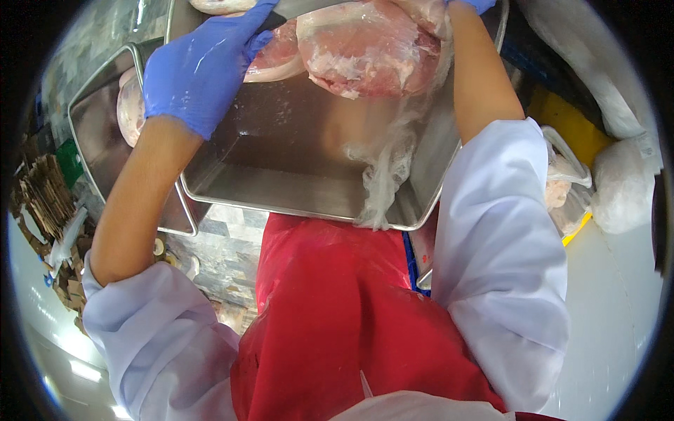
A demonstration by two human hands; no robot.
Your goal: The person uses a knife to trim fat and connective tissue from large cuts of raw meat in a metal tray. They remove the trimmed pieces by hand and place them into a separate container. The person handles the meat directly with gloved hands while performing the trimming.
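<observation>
My left hand [193, 74], in a blue glove, is at the upper left over the near metal pan [281, 158]. Its fingers and thumb close around what looks like a knife [302, 7], whose grey blade points right across the meat. Big pieces of raw pink meat [372, 52] with pale fat lie at the pan's far side, partly cut off by the upper edge. My right hand [477, 5], also gloved in blue, shows only a sliver at the top beside the meat; its fingers are out of sight. Clear plastic film [390, 168] trails from the meat down over the pan's near rim.
A second metal pan [98, 112] holding a piece of meat [130, 105] stands at the left. On the right are bagged meat [559, 186] and bundled clear plastic [623, 182]. Stacked cardboard [45, 193] is at far left. My red apron [337, 295] touches the near pan's front.
</observation>
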